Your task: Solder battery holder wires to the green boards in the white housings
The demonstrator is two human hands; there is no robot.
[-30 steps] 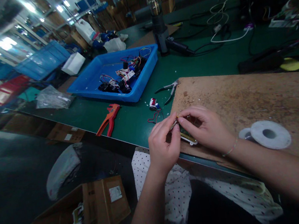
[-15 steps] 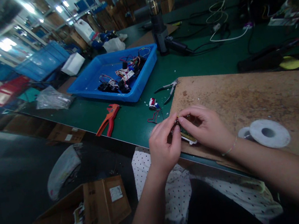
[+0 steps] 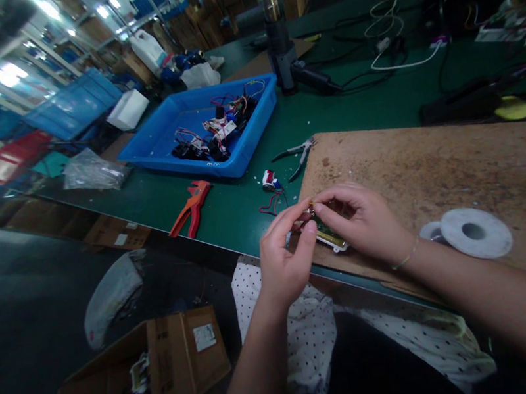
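Note:
Both hands meet over a green circuit board (image 3: 331, 239) with a pale edge, near the front left of the brown work board. My right hand (image 3: 366, 220) pinches something tiny at its fingertips, too small to make out. My left hand (image 3: 283, 260) is at the board's left side, its index finger stretched toward the right fingertips and its thumb apart from it. Fingers cover much of the circuit board. Just beyond, a small red, white and blue part (image 3: 269, 180) with red and black wires lies on the green table.
Orange-handled pliers (image 3: 192, 208) and grey pliers (image 3: 297, 155) lie beyond my hands. A blue tray (image 3: 150, 149) holds wired parts. Behind it stands a heat gun (image 3: 281, 57). A white spool (image 3: 491, 231) rests on the brown board (image 3: 437, 162) near my right forearm.
My left thumb and fingers have spread a little, widening the gap between them and showing more of the circuit board. My right hand keeps nearly the same pinch.

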